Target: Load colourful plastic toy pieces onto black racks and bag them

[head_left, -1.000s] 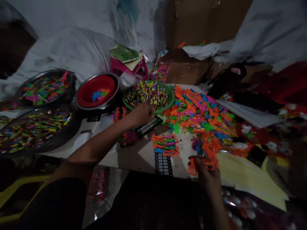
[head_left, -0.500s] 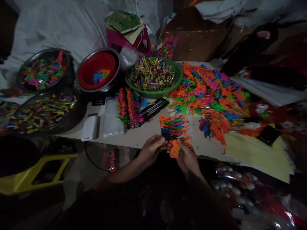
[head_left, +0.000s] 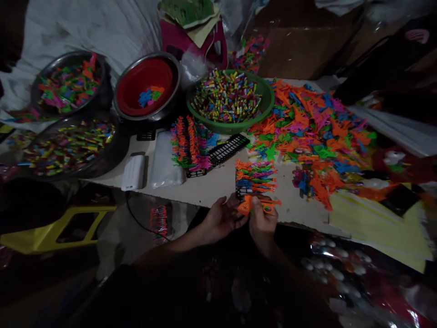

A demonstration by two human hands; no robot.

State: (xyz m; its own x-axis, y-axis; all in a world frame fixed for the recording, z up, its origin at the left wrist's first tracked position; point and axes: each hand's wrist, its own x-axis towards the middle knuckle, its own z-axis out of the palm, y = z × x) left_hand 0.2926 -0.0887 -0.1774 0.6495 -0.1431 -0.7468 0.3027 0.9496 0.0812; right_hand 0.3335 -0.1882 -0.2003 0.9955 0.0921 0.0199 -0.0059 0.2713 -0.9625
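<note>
My right hand [head_left: 263, 224] pinches an orange plastic piece [head_left: 245, 206] with a mesh-like wide end, at the table's front edge. Beside it, my left hand [head_left: 220, 221] is turned palm up, its fingers apart near the mesh end of that piece. Just beyond both hands lies a row of green, pink, blue and orange pieces [head_left: 256, 175] on a black rack. Further left, another black rack [head_left: 228, 150] lies slanted beside upright rows of colourful pieces [head_left: 186, 143].
Behind stands a green basin [head_left: 268, 111] of small wrapped items. A red bowl [head_left: 128, 86] sits in a metal basin on the left. Loose colourful pieces [head_left: 307, 123] cover the right side. A white box [head_left: 134, 172] and yellow sheets [head_left: 372, 228] lie near the front edge.
My left hand has opened and turned palm up. The orange piece has swung from hanging down to lying sideways in my right hand. The whole view has shifted slightly.
</note>
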